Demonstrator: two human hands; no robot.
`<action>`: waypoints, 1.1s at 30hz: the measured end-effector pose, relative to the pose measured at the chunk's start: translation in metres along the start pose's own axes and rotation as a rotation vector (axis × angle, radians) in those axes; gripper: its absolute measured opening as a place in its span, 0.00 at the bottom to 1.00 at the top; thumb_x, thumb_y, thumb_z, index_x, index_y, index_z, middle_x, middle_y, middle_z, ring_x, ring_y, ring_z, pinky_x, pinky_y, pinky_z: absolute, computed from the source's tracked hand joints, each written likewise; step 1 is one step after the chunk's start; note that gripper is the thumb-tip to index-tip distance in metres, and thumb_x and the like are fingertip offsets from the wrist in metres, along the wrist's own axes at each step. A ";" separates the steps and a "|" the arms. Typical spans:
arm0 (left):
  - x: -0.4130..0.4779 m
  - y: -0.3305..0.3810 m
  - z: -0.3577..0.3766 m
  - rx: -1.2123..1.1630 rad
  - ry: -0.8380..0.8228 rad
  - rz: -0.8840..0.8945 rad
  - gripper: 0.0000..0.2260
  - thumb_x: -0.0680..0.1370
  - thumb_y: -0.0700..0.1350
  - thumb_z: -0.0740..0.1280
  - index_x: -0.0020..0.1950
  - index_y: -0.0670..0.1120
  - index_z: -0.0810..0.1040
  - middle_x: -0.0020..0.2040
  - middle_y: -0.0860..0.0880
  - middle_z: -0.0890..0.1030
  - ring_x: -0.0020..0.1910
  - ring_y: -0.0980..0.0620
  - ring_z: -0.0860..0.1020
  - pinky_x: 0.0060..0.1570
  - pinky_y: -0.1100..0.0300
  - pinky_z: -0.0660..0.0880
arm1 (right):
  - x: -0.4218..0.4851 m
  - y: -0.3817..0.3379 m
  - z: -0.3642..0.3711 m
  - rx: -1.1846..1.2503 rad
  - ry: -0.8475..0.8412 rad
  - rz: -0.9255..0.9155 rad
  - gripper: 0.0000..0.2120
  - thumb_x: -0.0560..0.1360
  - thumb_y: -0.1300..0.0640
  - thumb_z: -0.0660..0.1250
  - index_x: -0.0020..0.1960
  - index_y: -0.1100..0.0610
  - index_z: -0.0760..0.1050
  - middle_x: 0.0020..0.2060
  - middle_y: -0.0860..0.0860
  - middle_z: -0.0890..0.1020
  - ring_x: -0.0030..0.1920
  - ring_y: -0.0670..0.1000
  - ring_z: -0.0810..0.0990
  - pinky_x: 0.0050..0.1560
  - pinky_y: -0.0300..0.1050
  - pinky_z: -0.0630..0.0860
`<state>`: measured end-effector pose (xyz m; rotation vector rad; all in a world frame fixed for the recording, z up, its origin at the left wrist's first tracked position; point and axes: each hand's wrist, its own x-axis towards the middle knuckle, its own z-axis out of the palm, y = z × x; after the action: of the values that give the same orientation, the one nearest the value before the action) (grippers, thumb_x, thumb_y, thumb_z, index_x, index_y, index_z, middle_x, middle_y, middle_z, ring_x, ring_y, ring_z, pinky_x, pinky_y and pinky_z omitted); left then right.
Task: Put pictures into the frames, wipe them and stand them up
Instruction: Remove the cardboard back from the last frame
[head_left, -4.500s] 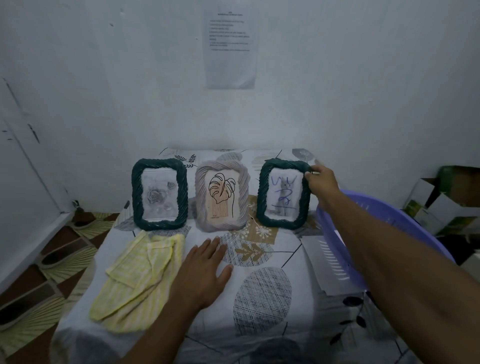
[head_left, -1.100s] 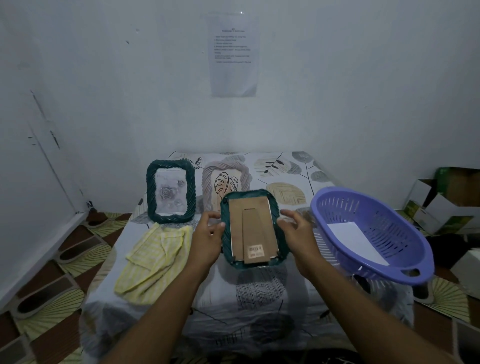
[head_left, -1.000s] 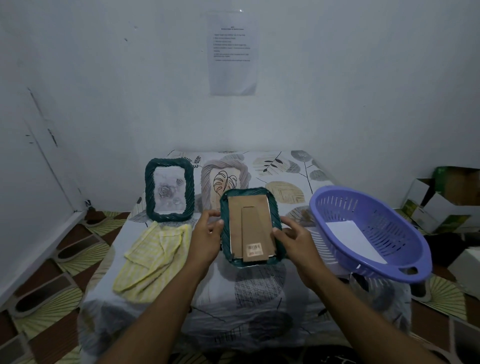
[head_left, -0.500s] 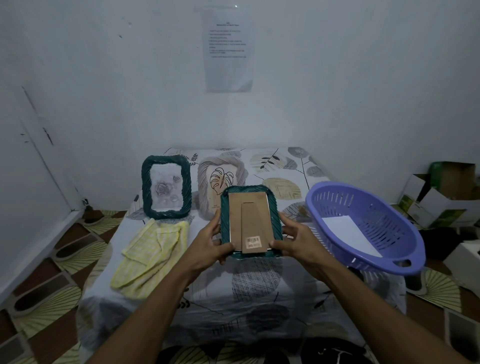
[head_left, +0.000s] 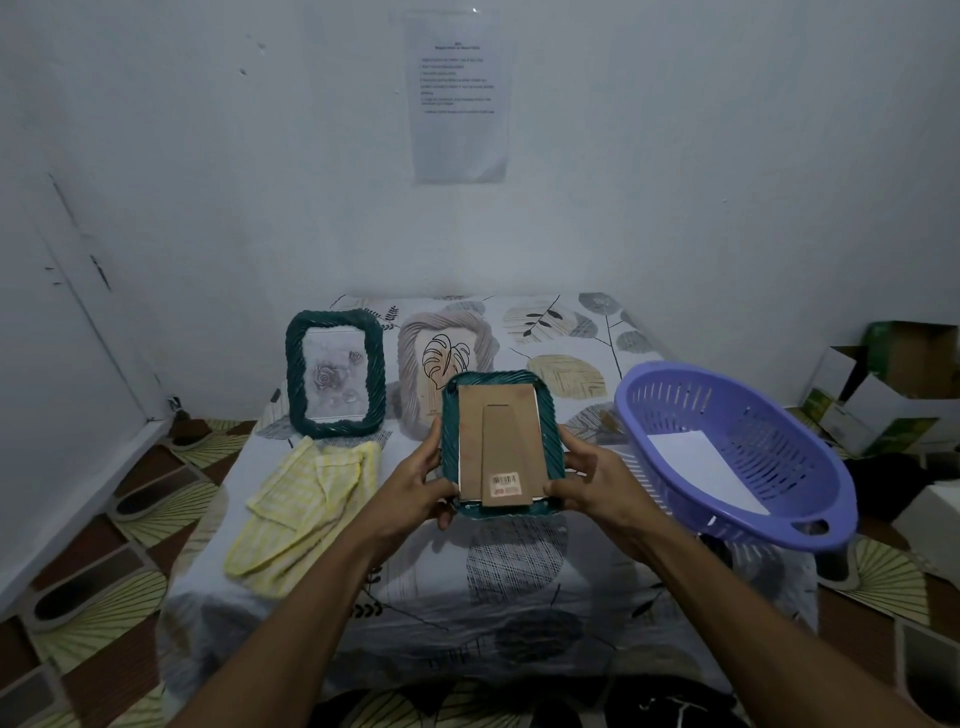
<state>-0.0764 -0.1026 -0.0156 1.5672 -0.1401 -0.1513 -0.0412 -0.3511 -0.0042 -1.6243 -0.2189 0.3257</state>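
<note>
hands: left hand (head_left: 415, 483) and right hand (head_left: 589, 480) grasp the green frame (head_left: 501, 444) by its side edges | place: back-up, lifted above the worktop (head_left: 519, 561) | risk: loose cardboard backing (head_left: 498, 441) could slide out if tipped; the picture inside then slips

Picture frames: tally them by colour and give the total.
Green frames: 2, one standing at the back left, one held back-side up in both hands.
Beige frame: 1, standing in the middle.
Total: 3.
</note>
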 end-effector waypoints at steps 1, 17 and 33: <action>0.000 0.000 0.001 -0.007 0.004 -0.003 0.38 0.77 0.31 0.60 0.72 0.69 0.54 0.67 0.52 0.74 0.35 0.47 0.71 0.29 0.57 0.71 | 0.001 0.000 0.000 0.007 -0.003 -0.009 0.38 0.71 0.73 0.67 0.77 0.53 0.60 0.54 0.55 0.83 0.50 0.56 0.84 0.45 0.49 0.81; 0.005 0.003 0.034 0.445 0.209 0.083 0.14 0.81 0.43 0.59 0.62 0.57 0.75 0.52 0.47 0.78 0.48 0.47 0.76 0.48 0.53 0.74 | -0.010 0.008 -0.011 -0.459 0.273 0.022 0.13 0.80 0.57 0.60 0.59 0.54 0.81 0.44 0.49 0.85 0.44 0.47 0.81 0.47 0.50 0.79; 0.018 -0.009 0.063 0.910 0.266 -0.057 0.09 0.77 0.47 0.63 0.36 0.51 0.69 0.40 0.50 0.71 0.42 0.46 0.74 0.41 0.54 0.72 | -0.012 0.014 -0.014 -0.975 0.263 0.134 0.11 0.76 0.53 0.61 0.53 0.58 0.77 0.54 0.57 0.74 0.52 0.57 0.76 0.55 0.51 0.76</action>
<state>-0.0702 -0.1682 -0.0246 2.4806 0.0624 0.0995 -0.0489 -0.3696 -0.0164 -2.6294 -0.0590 0.0897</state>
